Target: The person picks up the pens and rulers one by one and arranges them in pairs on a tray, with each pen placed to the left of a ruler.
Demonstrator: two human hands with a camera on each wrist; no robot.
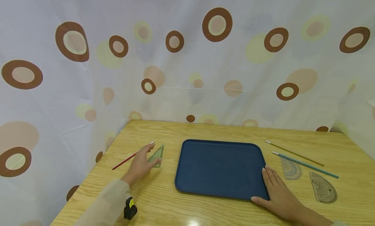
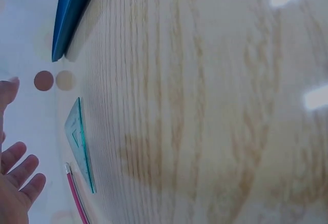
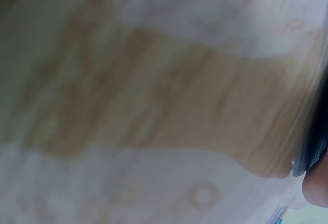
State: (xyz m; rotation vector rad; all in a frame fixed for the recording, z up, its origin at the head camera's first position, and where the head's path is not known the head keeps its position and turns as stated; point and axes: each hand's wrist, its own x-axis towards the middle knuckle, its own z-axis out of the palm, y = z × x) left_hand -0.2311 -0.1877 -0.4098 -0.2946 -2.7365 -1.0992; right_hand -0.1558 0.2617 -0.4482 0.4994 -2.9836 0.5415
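My left hand (image 1: 141, 163) is over a green triangular set square (image 1: 158, 154), fingers spread and nothing between them. In the left wrist view the hand (image 2: 15, 183) appears apart from the set square (image 2: 79, 142). Just left of it lies a red pencil (image 1: 126, 160), partly hidden by the hand. A dark blue rectangular tray (image 1: 221, 169) lies flat at the middle of the table. Against its near right corner rests my right hand (image 1: 278, 195), fingers extended along the right side and thumb at the front edge. The right wrist view catches only a fingertip (image 3: 316, 185) beside the tray's dark edge.
Right of the tray lie a yellow pencil (image 1: 294, 153), a blue pencil (image 1: 306, 165) and two clear protractors, one (image 1: 291, 170) partly under the blue pencil, the other (image 1: 323, 188) nearer. A small black object with a yellow patch (image 1: 130, 209) is by the left sleeve. Patterned curtain (image 1: 187, 66) surrounds the table.
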